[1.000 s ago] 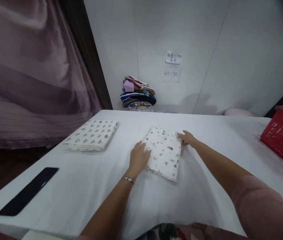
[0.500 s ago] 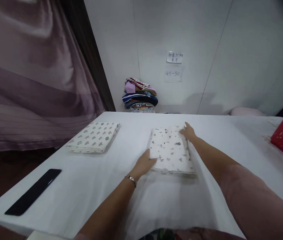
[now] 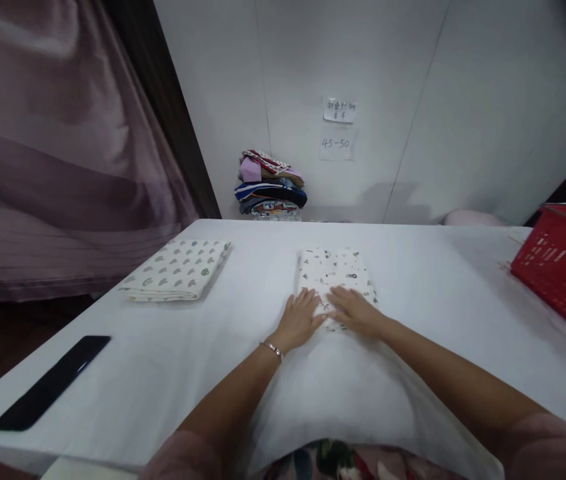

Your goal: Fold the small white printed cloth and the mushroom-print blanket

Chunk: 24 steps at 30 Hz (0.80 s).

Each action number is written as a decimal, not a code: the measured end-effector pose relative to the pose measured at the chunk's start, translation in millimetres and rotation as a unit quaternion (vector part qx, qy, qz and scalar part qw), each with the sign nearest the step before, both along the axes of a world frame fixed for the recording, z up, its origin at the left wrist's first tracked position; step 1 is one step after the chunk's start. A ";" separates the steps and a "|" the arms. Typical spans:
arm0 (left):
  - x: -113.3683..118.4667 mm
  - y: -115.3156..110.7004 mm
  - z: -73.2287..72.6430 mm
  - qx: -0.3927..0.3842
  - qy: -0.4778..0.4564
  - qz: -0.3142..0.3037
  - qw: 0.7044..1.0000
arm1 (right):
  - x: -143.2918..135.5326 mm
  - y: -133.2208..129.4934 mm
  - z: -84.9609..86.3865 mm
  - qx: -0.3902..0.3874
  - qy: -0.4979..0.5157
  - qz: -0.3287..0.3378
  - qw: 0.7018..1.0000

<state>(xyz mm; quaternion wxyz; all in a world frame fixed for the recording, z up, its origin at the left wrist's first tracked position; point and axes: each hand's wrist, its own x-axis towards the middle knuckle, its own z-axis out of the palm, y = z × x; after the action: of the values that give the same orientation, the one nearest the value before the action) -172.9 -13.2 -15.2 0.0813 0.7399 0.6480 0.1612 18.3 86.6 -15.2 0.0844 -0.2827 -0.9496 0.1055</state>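
A folded white cloth with small dark prints (image 3: 335, 270) lies in the middle of the white table (image 3: 413, 320). My left hand (image 3: 301, 319) and my right hand (image 3: 355, 311) rest flat, side by side, on the cloth's near edge with fingers spread. Neither hand grips anything. A bracelet circles my left wrist. A second folded cloth, with green and grey prints (image 3: 179, 269), lies apart on the table to the left.
A long black flat object (image 3: 50, 381) lies near the table's left front edge. A red plastic basket (image 3: 563, 267) stands at the right. A stack of folded coloured clothes (image 3: 270, 185) sits behind the table against the wall, under two paper notes (image 3: 337, 127).
The cloth was turned square to me. My right hand came back from its far corner and my left hand slid from its left edge; both now lie flat on its near edge.
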 end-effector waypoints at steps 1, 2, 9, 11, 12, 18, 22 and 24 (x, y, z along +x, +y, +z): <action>-0.5 -0.1 -3.0 -0.012 0.001 -0.007 1.000 | 1.7 -10.0 -1.0 -0.002 -0.017 0.014 1.000; -1.2 0.0 -5.3 -0.019 0.001 -0.009 1.000 | 2.9 -16.7 -1.4 -0.003 -0.029 0.019 0.999; 0.9 -2.4 2.0 -0.023 0.036 0.005 0.999 | 4.8 -33.9 -4.3 0.053 -0.030 -0.010 0.998; 5.3 -6.7 2.3 0.013 0.058 0.002 0.998 | 6.1 -41.4 -9.5 0.083 -0.014 -0.004 0.996; 7.4 -9.2 1.1 0.027 0.065 -0.004 0.997 | 6.7 -44.6 -11.6 0.091 -0.009 -0.001 0.996; 10.8 -19.1 -7.1 0.039 0.076 -0.019 0.996 | 15.5 -51.0 -14.4 0.096 -0.002 -0.027 0.995; 10.1 -19.2 -3.0 0.034 0.071 -0.025 0.997 | 27.7 -55.0 -22.3 0.118 0.020 -0.040 0.992; 13.0 -17.8 1.3 0.035 0.067 -0.022 0.997 | 30.1 -57.2 -25.9 0.123 0.025 -0.037 0.991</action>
<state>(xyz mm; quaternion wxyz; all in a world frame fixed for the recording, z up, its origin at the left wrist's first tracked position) -159.9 -31.0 -13.9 0.0155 0.7655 0.6296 0.1319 48.4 29.4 -41.1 0.1457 -0.3023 -0.9420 -0.0088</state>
